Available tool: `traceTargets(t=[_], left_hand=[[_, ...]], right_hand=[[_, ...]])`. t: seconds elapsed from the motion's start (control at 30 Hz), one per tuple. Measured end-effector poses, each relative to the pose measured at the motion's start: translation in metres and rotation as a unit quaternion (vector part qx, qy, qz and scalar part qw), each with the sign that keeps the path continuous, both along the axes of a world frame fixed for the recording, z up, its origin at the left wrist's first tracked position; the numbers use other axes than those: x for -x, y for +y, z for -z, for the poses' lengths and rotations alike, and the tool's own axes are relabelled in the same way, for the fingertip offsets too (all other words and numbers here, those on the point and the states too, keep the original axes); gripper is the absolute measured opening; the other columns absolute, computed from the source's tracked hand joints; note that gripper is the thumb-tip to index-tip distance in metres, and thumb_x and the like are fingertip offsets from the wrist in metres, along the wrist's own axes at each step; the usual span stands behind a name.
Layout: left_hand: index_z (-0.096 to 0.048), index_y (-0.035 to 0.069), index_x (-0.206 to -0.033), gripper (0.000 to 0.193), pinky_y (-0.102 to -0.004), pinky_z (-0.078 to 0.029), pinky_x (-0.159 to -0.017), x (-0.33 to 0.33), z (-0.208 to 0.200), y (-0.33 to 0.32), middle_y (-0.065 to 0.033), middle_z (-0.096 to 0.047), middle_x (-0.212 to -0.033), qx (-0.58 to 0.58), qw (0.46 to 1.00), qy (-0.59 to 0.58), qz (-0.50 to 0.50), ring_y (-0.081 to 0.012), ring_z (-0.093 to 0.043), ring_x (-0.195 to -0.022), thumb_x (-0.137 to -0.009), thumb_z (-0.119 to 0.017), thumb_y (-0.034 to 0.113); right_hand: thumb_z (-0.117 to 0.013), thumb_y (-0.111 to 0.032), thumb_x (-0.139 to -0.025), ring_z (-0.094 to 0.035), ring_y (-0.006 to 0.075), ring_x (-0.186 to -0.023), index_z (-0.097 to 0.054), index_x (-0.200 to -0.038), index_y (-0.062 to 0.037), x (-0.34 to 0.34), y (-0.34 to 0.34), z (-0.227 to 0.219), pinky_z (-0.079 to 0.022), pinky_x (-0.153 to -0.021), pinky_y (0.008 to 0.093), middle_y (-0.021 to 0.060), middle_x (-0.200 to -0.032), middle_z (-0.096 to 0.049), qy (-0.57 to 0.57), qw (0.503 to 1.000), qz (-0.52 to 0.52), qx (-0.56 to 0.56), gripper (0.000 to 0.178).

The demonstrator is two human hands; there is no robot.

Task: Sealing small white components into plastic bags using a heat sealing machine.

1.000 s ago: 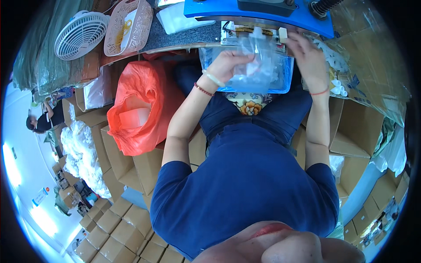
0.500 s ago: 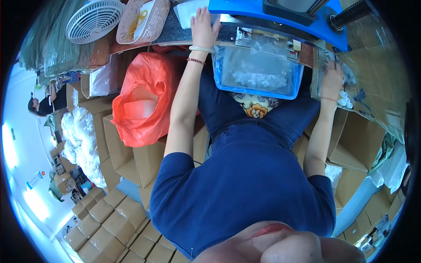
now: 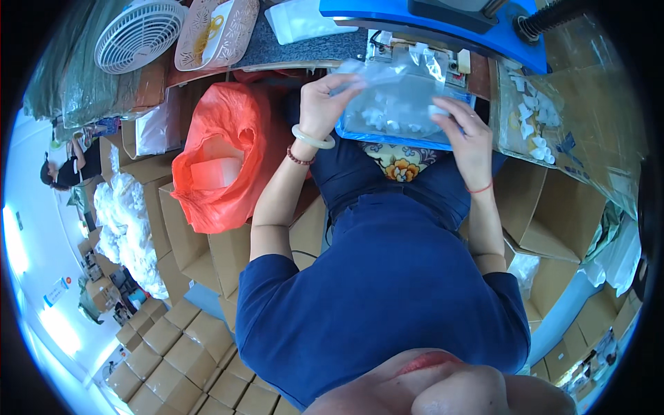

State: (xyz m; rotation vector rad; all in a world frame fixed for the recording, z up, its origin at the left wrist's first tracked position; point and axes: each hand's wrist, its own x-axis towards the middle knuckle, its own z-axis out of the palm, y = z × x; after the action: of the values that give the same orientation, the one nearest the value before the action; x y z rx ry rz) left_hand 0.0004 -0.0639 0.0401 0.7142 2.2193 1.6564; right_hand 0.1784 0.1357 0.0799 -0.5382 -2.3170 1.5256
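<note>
My left hand (image 3: pixel 322 114) pinches the edge of a clear plastic bag (image 3: pixel 379 73) between thumb and fingers. To its right, my right hand (image 3: pixel 467 135) is closed on a small white piece (image 3: pixel 436 110), whose exact kind I cannot make out. Beneath both hands a shallow tray (image 3: pixel 408 143) lined with blue plastic rests over my lap, with white pieces in it under clear film. More small white pieces (image 3: pixel 531 114) lie scattered on the surface to the right.
A blue machine (image 3: pixel 387 12) with a metal spring stands at the far edge. On the left are a pink basket (image 3: pixel 181 55), a white fan (image 3: pixel 142 38) and a red bag (image 3: pixel 200 138). Clear bags (image 3: pixel 311 24) lie on the dark mat. Another person (image 3: pixel 72 164) is far left.
My left hand has come back from the stacked bags with a clear bag. My right hand has moved left from the loose pieces, bringing a white piece over the tray.
</note>
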Motion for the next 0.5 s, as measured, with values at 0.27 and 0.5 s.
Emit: traceTargets(t=[0.27,0.5], left_hand=[[-0.075,0.000,-0.100,0.019,-0.0216,-0.050,-0.072,-0.022,-0.032,0.022,-0.0062,-0.074,-0.090,0.000,0.982,-0.120,0.144,-0.0074,-0.063,-0.078,-0.085,-0.076,0.013],[-0.068,-0.006,-0.108,0.024,-0.0340,-0.059,-0.080,-0.010,0.003,0.035,-0.0149,-0.072,-0.097,0.012,0.851,-0.421,0.314,-0.0243,-0.071,-0.094,-0.093,-0.066,0.012]], right_hand=[[-0.074,-0.011,-0.081,-0.065,0.0262,-0.096,-0.068,-0.100,-0.0013,0.034,0.016,-0.053,-0.051,-0.083,0.0347,0.0098,-0.102,-0.069,0.136,0.959,-0.105,-0.224,0.022],[-0.065,-0.022,-0.093,-0.066,0.0244,-0.090,-0.065,-0.114,-0.0047,0.043,0.049,-0.029,-0.051,-0.080,0.0340,0.0108,-0.100,-0.069,-0.114,0.975,-0.181,-0.064,0.027]])
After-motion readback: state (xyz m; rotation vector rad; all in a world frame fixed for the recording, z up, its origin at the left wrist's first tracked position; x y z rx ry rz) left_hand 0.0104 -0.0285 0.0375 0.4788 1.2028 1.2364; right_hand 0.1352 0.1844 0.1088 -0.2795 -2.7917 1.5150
